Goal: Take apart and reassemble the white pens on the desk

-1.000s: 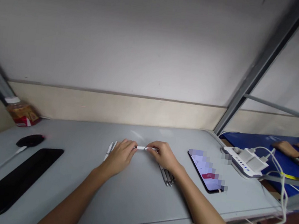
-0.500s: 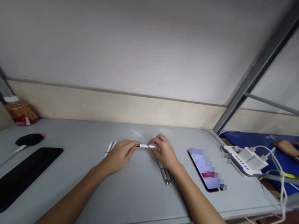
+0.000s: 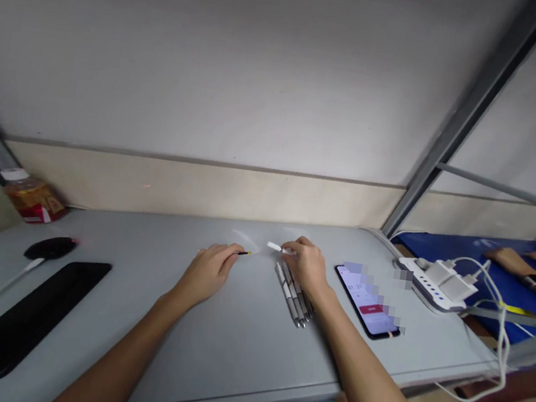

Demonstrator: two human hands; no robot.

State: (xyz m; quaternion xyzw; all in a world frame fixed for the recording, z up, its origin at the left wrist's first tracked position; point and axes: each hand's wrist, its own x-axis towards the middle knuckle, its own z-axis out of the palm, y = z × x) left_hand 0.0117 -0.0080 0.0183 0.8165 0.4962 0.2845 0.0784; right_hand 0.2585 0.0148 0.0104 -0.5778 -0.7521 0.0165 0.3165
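My left hand (image 3: 207, 267) rests on the grey table (image 3: 227, 348) and pinches a thin dark pen refill (image 3: 243, 253), whose tip points right. My right hand (image 3: 307, 265) pinches a white pen barrel (image 3: 275, 247), held a little apart from the refill's tip. A row of several silver-white pens (image 3: 292, 292) lies just under and in front of my right hand. White pens under my left hand are hidden by it.
A phone (image 3: 366, 300) with a lit screen lies right of my right hand. A white power strip (image 3: 436, 284) with chargers and cables sits at the table's right end. A black pad (image 3: 19, 319), a dark mouse (image 3: 49, 247) and a bottle (image 3: 32, 198) are at the left. Another person's arms (image 3: 532, 271) rest on a blue surface far right.
The pen that both hands held together has come apart: my left hand keeps the dark refill, my right hand has drawn the white barrel off to the right.
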